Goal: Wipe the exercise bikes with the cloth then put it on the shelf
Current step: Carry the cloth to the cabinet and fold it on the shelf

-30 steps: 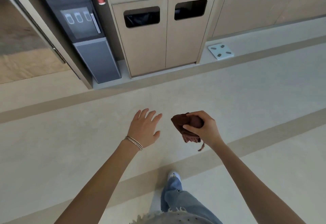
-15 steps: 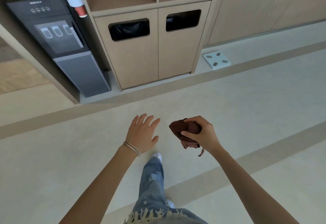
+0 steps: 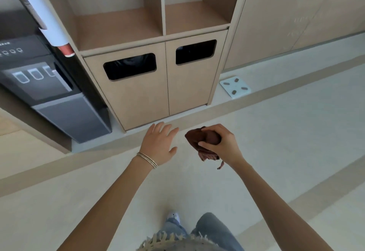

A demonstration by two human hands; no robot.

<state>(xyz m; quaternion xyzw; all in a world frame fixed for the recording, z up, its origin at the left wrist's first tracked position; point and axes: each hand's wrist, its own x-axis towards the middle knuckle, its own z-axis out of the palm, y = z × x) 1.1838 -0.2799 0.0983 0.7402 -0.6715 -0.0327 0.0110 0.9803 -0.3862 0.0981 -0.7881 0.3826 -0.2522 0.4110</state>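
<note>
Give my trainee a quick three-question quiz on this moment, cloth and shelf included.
1. True or false: the right hand has a closed grip on the brown cloth.
2. What is the left hand doing? A) holding the cloth B) open and empty C) touching the water dispenser
3. Name the flat white thing on the floor, right of the bin cabinet.

Key:
1. True
2. B
3. The bathroom scale. The cloth is not yet on the shelf, whose two compartments above the bin slots hold nothing visible.

Water dispenser (image 3: 49, 84); bathroom scale (image 3: 235, 86)
</note>
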